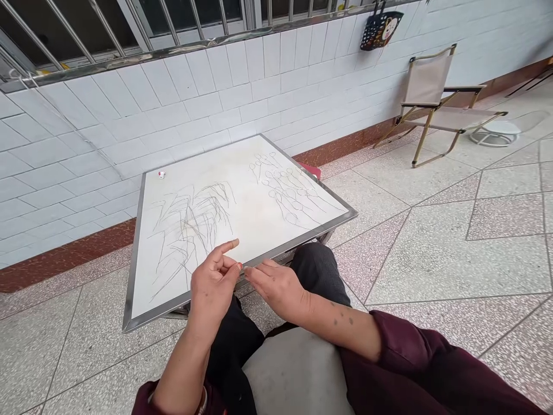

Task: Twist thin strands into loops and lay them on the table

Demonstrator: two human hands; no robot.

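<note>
My left hand (216, 276) is at the near edge of a white-topped table (254, 225), thumb and a finger pinched on a tiny red thing (239, 266), with the index finger stretched out. Close beside it on the right, my right hand (276, 285) has its fingers pressed together; what they hold, if anything, is too small to name. Many thin dark wires (190, 216) lie in a tangled group on the table's left part. More wires with looped ends (291, 187) lie on the right part. A small red and white object (161, 174) sits at the far left corner.
A tiled wall (194, 109) with a barred window stands behind the table. A folding chair (432, 86) and a low white round stool (495, 131) are at the right. A dark patterned basket (380, 30) hangs on the wall. My knees are under the table's near edge.
</note>
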